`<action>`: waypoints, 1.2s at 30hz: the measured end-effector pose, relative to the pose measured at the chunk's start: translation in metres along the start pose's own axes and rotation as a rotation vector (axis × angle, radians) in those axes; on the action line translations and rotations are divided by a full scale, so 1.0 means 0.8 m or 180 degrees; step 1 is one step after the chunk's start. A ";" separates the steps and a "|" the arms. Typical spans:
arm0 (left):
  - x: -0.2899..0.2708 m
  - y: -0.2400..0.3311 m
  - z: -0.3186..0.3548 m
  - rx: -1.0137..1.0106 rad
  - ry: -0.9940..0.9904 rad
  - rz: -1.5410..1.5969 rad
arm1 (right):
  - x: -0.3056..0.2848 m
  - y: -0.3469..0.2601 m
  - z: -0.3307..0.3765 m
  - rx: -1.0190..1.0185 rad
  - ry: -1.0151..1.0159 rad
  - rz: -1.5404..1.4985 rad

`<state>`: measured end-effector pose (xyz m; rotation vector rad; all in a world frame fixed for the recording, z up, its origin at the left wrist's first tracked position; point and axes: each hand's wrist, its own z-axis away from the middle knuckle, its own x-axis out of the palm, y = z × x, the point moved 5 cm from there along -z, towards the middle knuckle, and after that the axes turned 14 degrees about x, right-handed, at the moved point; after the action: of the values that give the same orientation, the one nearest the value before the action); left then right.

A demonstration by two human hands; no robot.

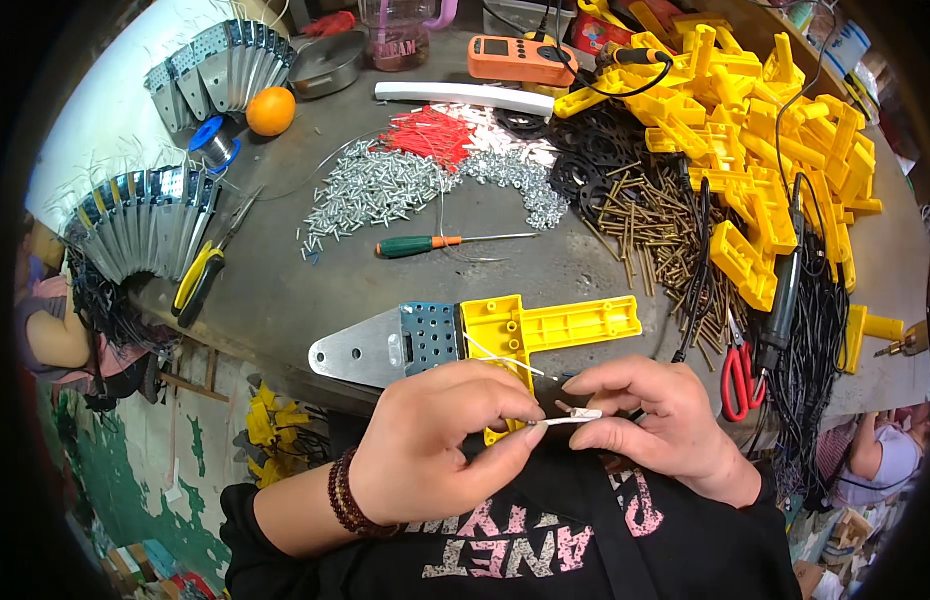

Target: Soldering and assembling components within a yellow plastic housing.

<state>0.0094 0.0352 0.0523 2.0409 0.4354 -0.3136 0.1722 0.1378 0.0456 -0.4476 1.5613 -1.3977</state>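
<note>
Both hands work close together in front of my chest. My left hand [440, 430] is closed, pinching a thin white wire [559, 421] between thumb and fingers. My right hand [665, 420] is closed too, with a short white sleeve [586, 414] at its fingertips, where the wire meets it. What lies inside the sleeve is hidden. Just beyond my hands lies a yellow plastic housing half [580, 322], joined to a tapered metal plate [360, 350] with holes. Another white wire [500, 356] runs from the housing toward my right fingers.
Beyond lie a green-handled screwdriver [410, 246], silver screws [370, 190], red sleeves [430, 137] and brass-coloured long screws [655, 225]. Yellow housings [765, 120] heap at the right, above red scissors [737, 380] and black cables [805, 400]. Pliers [200, 280], solder wire [215, 147] and metal plates [150, 225] sit left.
</note>
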 end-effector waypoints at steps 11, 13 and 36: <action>-0.001 -0.002 0.001 -0.0006 0.0006 -0.0033 | -0.003 -0.001 0.000 -0.0100 -0.0389 0.0739; 0.002 -0.003 0.001 -0.0037 -0.0089 -0.0043 | -0.002 0.001 -0.001 -0.0031 -0.0451 0.0680; 0.007 -0.031 0.010 -0.0716 0.1380 0.3284 | 0.001 -0.007 -0.006 -0.0597 -0.0153 0.0594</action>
<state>0.0040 0.0400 0.0268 1.8368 -0.3458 0.7726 0.1660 0.1384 0.0500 -0.4321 1.6572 -1.0971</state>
